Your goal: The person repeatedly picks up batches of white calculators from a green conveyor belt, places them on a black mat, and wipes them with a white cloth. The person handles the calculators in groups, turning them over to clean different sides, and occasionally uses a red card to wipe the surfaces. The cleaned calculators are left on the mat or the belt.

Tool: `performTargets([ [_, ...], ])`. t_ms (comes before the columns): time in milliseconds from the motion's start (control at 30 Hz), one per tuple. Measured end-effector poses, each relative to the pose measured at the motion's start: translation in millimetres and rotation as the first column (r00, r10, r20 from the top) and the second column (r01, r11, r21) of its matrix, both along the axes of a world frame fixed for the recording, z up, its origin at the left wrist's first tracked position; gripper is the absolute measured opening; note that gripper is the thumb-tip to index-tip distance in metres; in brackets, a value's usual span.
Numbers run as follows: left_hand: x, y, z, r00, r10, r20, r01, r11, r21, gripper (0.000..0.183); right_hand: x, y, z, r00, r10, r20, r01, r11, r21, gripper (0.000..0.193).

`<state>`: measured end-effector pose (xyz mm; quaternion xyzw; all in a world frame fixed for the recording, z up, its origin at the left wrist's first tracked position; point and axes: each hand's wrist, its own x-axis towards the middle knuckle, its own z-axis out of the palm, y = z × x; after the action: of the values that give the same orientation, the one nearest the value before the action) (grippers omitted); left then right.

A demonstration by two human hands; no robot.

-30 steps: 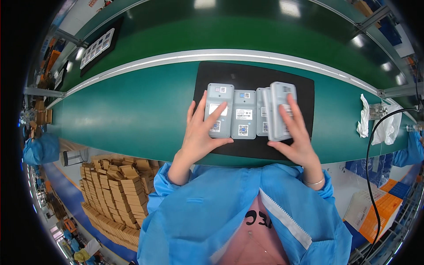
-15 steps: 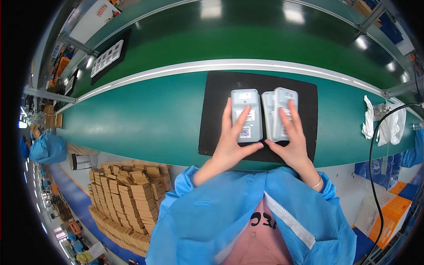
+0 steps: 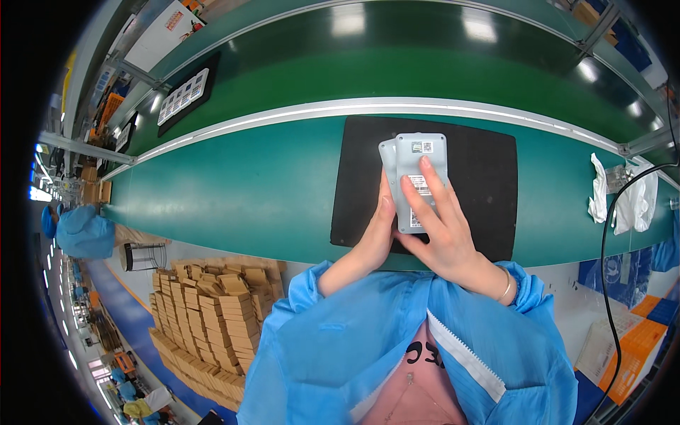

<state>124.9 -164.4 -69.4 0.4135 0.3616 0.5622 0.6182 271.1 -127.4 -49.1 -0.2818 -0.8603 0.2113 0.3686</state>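
Note:
Two or more light grey, flat, rectangular devices are stacked above the black mat. The top device carries white labels and small printed squares on the face turned up. Beneath it, a lower device pokes out along the left and the top edge. My left hand presses along the stack's left side, its fingers held together. My right hand lies over the top device, fingers across its face and thumb at its near end. How many devices are underneath is hidden.
The mat rests on a green workbench with a pale rail behind it. White plastic bags and a black cable are at the right. Cardboard boxes are piled low on the left. A tray of devices sits far left.
The separate device on the left and the overlapping pair on the right are now together in one stack. My right hand has moved left with its pair, and my hands have closed in together.

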Motion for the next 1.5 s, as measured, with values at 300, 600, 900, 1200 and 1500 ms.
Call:
performTargets([
  [300,-59.8,12.7,3.1,0.420,-0.072,-0.905,0.191,0.981,0.011,0.084,48.6,47.6,-10.4,0.938,0.004,0.346,0.113,0.941,-0.318,0.075],
  [600,-40.0,23.1,6.5,0.897,-0.101,-0.431,0.204,0.958,0.200,0.120,35.0,16.6,-5.6,0.985,0.074,-0.158,-0.171,0.582,-0.795,0.099],
  [900,-8.4,27.8,-22.0,0.725,0.303,-0.618,0.334,0.630,0.701,0.145,73.6,16.5,-24.4,0.981,0.190,-0.028,-0.189,0.931,-0.313,0.112],
  [1200,-17.5,8.7,-51.4,0.690,0.265,-0.674,0.379,0.661,0.648,0.132,74.6,15.4,-33.5,0.964,0.266,-0.008,-0.246,0.879,-0.408,0.131],
  [1500,-18.9,6.4,-51.2,0.924,-0.057,-0.378,0.188,0.928,0.320,0.139,73.4,26.2,-30.7,0.967,0.254,0.007,-0.242,0.929,-0.280,0.116],
])
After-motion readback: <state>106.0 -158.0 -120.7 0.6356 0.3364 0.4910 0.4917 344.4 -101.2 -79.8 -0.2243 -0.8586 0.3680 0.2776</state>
